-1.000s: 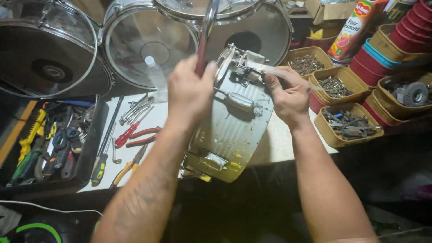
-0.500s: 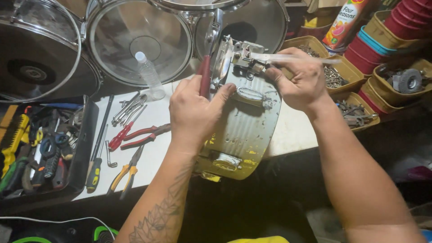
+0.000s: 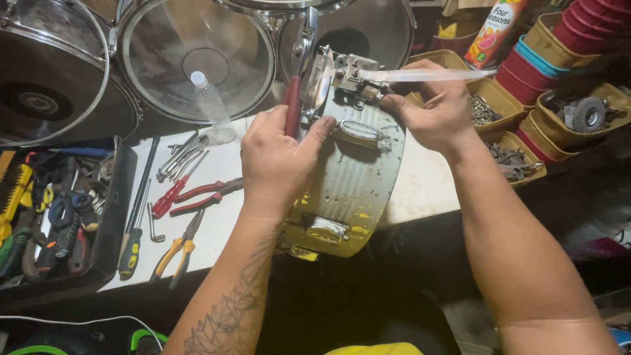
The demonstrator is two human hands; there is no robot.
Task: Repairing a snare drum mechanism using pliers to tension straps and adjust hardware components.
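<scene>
Snare drum (image 3: 351, 177) tilted on edge against bench (image 3: 420, 187), under both my hands. Left hand (image 3: 279, 161) fingers clamped on red-handled tool (image 3: 292, 105) at rim. Right hand (image 3: 430, 108) fingers pinched on clear strap (image 3: 434, 75) at strainer (image 3: 355, 75).

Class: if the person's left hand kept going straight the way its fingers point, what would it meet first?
The left hand points up and away, gripping a red-handled tool; beyond it, probably the clear drum head, though depth is unclear.

Bare table (image 3: 420, 184) right of the snare drum (image 3: 348, 177); pliers (image 3: 190, 197) clutter its left.
</scene>
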